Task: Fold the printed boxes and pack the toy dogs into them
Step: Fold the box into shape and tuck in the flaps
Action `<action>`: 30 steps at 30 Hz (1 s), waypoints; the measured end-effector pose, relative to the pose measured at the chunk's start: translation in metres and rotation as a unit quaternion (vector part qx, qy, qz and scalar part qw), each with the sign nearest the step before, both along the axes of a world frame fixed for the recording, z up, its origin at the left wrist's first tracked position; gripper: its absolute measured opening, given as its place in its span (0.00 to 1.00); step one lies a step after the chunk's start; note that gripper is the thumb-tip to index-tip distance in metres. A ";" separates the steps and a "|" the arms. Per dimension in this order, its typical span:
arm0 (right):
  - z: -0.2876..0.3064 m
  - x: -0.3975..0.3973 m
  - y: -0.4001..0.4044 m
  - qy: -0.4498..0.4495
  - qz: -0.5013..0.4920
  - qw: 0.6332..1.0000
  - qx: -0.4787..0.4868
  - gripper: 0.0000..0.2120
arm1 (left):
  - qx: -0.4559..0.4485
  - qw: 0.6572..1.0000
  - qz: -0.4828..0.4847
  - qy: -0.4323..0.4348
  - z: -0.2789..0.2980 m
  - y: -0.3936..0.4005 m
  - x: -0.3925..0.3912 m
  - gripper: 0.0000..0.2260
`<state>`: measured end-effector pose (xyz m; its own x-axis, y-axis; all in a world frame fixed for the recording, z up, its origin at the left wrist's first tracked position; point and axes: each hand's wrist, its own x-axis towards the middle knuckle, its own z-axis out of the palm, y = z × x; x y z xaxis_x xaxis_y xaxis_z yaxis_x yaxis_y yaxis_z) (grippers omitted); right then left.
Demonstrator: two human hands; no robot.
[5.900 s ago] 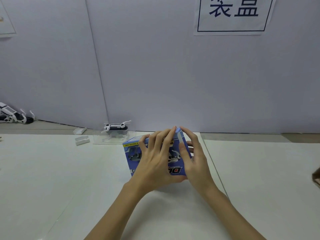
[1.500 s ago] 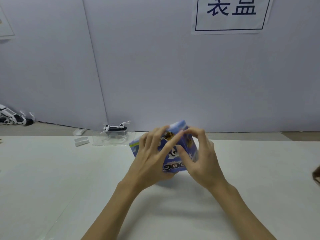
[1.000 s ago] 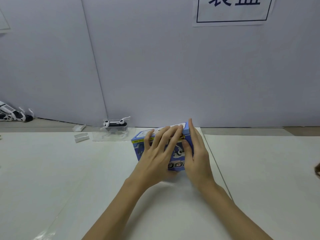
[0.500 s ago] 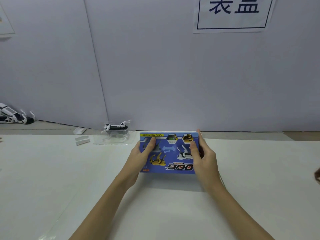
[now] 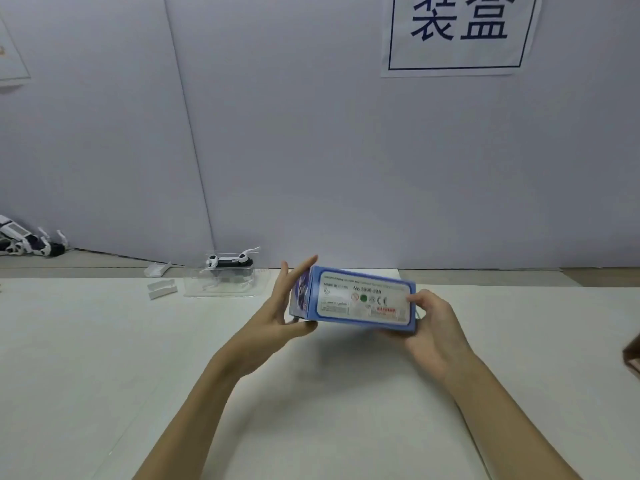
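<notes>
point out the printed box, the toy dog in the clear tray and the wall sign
printed box (image 5: pixel 360 299), head view, white label panel
toy dog (image 5: pixel 230 262), head view, dark back
wall sign (image 5: pixel 457 32), head view, printed characters

Both bare forearms reach forward from the near edge, converging. The left hand is raised with straight fingers pointing up and its thumb extended rightward. The right hand has curled fingers, its thumb uppermost, pinching.

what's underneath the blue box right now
Only bare white table, with a gap: both hands hold the box in the air. Its underside and contents are hidden.
</notes>
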<state>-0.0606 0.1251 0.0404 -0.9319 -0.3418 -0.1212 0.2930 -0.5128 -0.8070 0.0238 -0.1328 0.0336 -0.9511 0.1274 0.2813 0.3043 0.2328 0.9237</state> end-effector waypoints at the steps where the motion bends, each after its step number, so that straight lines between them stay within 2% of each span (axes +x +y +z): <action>1: -0.001 -0.002 -0.001 0.010 -0.022 1.000 -0.005 0.14 | 0.038 0.999 -0.027 -0.022 -0.001 -0.001 -0.001 0.43; 3: -0.001 -0.003 -0.003 0.039 -0.064 0.997 0.000 0.11 | 0.074 0.997 -0.002 -0.028 -0.001 0.002 -0.002 0.38; 4: -0.002 -0.003 -0.003 0.044 -0.072 0.996 0.011 0.09 | 0.111 0.993 0.035 -0.004 -0.001 0.006 -0.003 0.29; 5: -0.003 -0.003 -0.004 0.046 -0.074 0.996 0.030 0.11 | 0.191 0.979 0.071 0.019 0.000 0.009 -0.004 0.18; 6: -0.004 -0.003 -0.005 0.046 -0.075 0.994 0.057 0.18 | 0.271 0.958 0.096 0.026 0.003 0.013 -0.005 0.12; 7: -0.005 -0.003 -0.006 0.052 -0.060 0.994 0.081 0.22 | 0.314 0.941 0.121 0.040 0.005 0.017 -0.004 0.12; 8: -0.003 -0.002 -0.007 0.062 -0.032 0.993 0.096 0.21 | 0.331 0.931 0.144 0.058 0.006 0.018 -0.004 0.11; 9: -0.002 -0.001 -0.008 0.069 0.007 0.993 0.097 0.18 | 0.341 0.925 0.153 0.070 0.007 0.018 -0.005 0.16; 11: 0.000 -0.002 -0.006 0.066 0.067 0.992 0.079 0.17 | 0.334 0.930 0.137 0.067 0.005 0.014 -0.004 0.29; 13: 0.000 -0.004 -0.005 0.102 0.078 0.989 0.070 0.20 | 0.321 0.939 0.119 0.042 0.005 0.012 0.000 0.32; 15: -0.002 -0.001 -0.009 0.163 0.066 0.981 0.083 0.21 | 0.283 0.953 0.104 0.028 0.003 0.017 0.002 0.28; 18: -0.002 0.006 -0.016 0.212 0.012 0.969 0.127 0.25 | 0.206 0.968 0.137 0.038 0.002 0.024 0.000 0.24; 22: -0.002 0.007 -0.017 0.228 -0.069 0.968 0.076 0.24 | 0.171 0.969 0.180 -0.017 -0.001 0.020 -0.008 0.38; 23: -0.003 0.007 -0.018 0.218 -0.086 0.971 0.052 0.23 | 0.164 0.971 0.170 -0.025 -0.003 0.022 -0.009 0.37; 26: -0.003 0.005 -0.019 0.188 -0.081 0.978 0.026 0.22 | 0.207 0.959 0.195 0.015 -0.009 0.036 -0.015 0.22; 28: -0.003 0.003 -0.016 0.213 -0.059 0.972 0.082 0.21 | 0.273 0.929 0.248 0.027 -0.011 0.039 -0.019 0.17; 30: -0.006 -0.001 -0.012 0.251 -0.058 0.955 0.145 0.20 | 0.305 0.911 0.276 0.030 -0.012 0.036 -0.019 0.16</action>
